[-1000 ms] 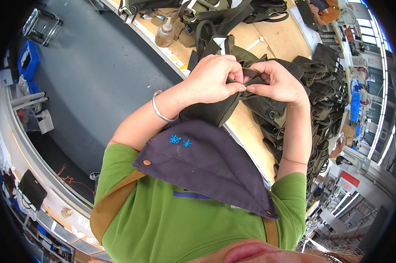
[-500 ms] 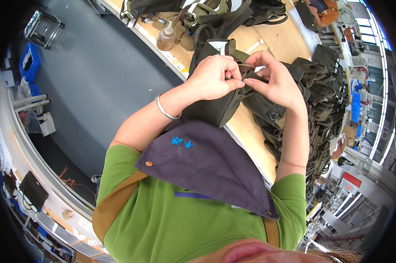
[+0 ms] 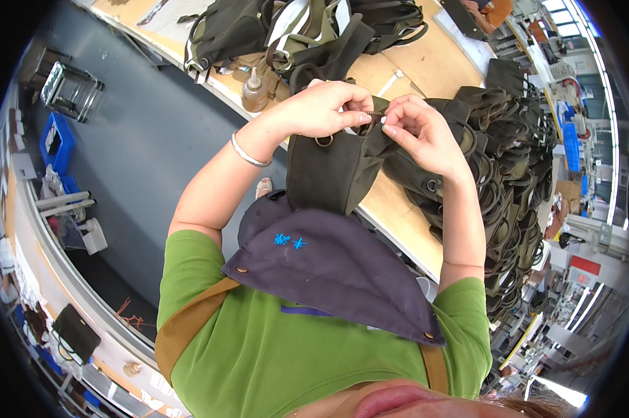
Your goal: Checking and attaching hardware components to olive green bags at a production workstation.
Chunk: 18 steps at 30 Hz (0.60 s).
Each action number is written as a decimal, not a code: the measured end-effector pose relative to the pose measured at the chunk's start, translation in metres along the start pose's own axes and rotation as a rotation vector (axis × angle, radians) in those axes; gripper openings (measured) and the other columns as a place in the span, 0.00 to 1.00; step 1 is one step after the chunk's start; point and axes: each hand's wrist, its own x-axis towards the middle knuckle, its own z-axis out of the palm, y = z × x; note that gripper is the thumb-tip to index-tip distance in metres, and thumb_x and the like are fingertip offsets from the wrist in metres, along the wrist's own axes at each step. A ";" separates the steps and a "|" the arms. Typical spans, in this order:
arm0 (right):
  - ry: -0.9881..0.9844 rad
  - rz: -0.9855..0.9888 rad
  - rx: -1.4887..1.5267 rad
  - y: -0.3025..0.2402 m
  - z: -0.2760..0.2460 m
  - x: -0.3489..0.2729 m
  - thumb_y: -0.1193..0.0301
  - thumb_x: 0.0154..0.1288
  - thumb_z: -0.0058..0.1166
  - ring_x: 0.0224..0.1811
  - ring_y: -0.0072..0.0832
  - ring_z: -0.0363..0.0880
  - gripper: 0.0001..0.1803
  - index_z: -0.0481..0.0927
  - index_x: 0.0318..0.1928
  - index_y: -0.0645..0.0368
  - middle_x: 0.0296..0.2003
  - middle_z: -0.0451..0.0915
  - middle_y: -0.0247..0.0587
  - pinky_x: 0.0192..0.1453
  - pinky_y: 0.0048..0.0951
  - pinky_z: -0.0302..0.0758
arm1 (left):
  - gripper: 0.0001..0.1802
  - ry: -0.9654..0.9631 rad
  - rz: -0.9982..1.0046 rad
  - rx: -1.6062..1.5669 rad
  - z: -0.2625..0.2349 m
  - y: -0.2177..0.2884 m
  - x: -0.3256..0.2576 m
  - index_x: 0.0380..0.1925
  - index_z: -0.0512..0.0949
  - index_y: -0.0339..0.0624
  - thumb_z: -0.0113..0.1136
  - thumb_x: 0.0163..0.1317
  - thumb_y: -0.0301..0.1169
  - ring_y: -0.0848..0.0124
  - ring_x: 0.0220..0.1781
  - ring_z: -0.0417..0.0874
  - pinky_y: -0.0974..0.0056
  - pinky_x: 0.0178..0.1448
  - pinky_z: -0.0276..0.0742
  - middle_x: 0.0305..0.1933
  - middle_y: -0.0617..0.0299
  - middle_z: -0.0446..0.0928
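Dark olive bag [image 3: 321,174] at 12 o'clock from the chest, held mouth-up at the table [image 3: 404,223] edge, presumably for easy reach of the zip [image 3: 374,113]. Left hand [image 3: 328,108], at the bag's 12 o'clock: thumb and forefinger pinching the rim, likely to steady it. Right hand [image 3: 422,132] at 2: fingers curled by the zip, can't tell if gripping. Piled bags [image 3: 509,188] at 3, bottle [image 3: 254,92] at 10–11, probably leaving working room. Versus half a second ago: fingertips now slightly apart, bag's metal ring [image 3: 324,141] exposed, camera view shifted.
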 end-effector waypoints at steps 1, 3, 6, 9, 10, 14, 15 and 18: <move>-0.008 0.017 0.004 -0.001 -0.001 -0.001 0.78 0.65 0.59 0.37 0.18 0.76 0.04 0.77 0.38 0.64 0.43 0.71 0.35 0.44 0.21 0.76 | 0.09 -0.015 -0.001 -0.017 0.000 -0.001 0.003 0.40 0.79 0.39 0.61 0.65 0.33 0.66 0.41 0.79 0.62 0.44 0.74 0.35 0.58 0.80; -0.025 0.049 0.013 -0.003 -0.002 -0.001 0.79 0.65 0.58 0.40 0.16 0.74 0.03 0.77 0.38 0.64 0.45 0.71 0.32 0.47 0.20 0.74 | 0.08 -0.009 0.063 0.072 -0.001 0.002 0.004 0.40 0.79 0.40 0.60 0.65 0.31 0.65 0.42 0.78 0.61 0.46 0.73 0.36 0.59 0.80; 0.014 -0.014 0.015 0.000 -0.001 -0.001 0.75 0.64 0.61 0.35 0.18 0.77 0.05 0.79 0.36 0.64 0.39 0.72 0.34 0.41 0.21 0.76 | 0.08 0.047 0.191 0.166 0.002 0.002 0.006 0.40 0.80 0.40 0.60 0.64 0.30 0.64 0.43 0.76 0.60 0.49 0.72 0.36 0.59 0.78; 0.021 0.016 0.037 0.001 -0.001 0.000 0.75 0.64 0.61 0.35 0.17 0.77 0.05 0.79 0.35 0.63 0.37 0.72 0.33 0.39 0.21 0.75 | 0.07 0.080 0.203 0.170 0.004 0.003 0.005 0.39 0.80 0.40 0.60 0.64 0.29 0.63 0.43 0.75 0.59 0.51 0.70 0.34 0.60 0.77; 0.023 0.028 0.049 0.001 -0.001 0.000 0.74 0.64 0.61 0.34 0.17 0.76 0.05 0.80 0.35 0.63 0.37 0.73 0.32 0.39 0.20 0.75 | 0.07 0.085 0.205 0.161 0.005 0.004 0.005 0.39 0.81 0.40 0.60 0.64 0.29 0.63 0.43 0.74 0.59 0.51 0.70 0.34 0.60 0.76; 0.018 0.113 0.062 0.001 -0.001 0.001 0.73 0.64 0.62 0.33 0.16 0.76 0.06 0.80 0.34 0.63 0.35 0.74 0.31 0.38 0.20 0.74 | 0.06 0.111 0.231 0.156 0.007 0.003 0.004 0.39 0.81 0.40 0.60 0.63 0.29 0.63 0.42 0.74 0.59 0.50 0.69 0.32 0.61 0.75; 0.013 0.143 0.058 0.001 -0.002 0.001 0.73 0.63 0.62 0.33 0.16 0.76 0.06 0.80 0.34 0.62 0.35 0.74 0.31 0.38 0.20 0.74 | 0.06 0.118 0.242 0.162 0.007 0.003 0.003 0.39 0.81 0.40 0.60 0.63 0.29 0.63 0.42 0.74 0.59 0.50 0.69 0.32 0.61 0.75; 0.003 0.137 0.045 0.001 -0.002 0.002 0.73 0.63 0.63 0.32 0.17 0.77 0.07 0.79 0.37 0.62 0.36 0.76 0.33 0.38 0.21 0.74 | 0.07 0.120 0.244 0.176 0.007 0.003 0.002 0.38 0.81 0.40 0.61 0.63 0.29 0.63 0.41 0.73 0.59 0.49 0.69 0.32 0.60 0.75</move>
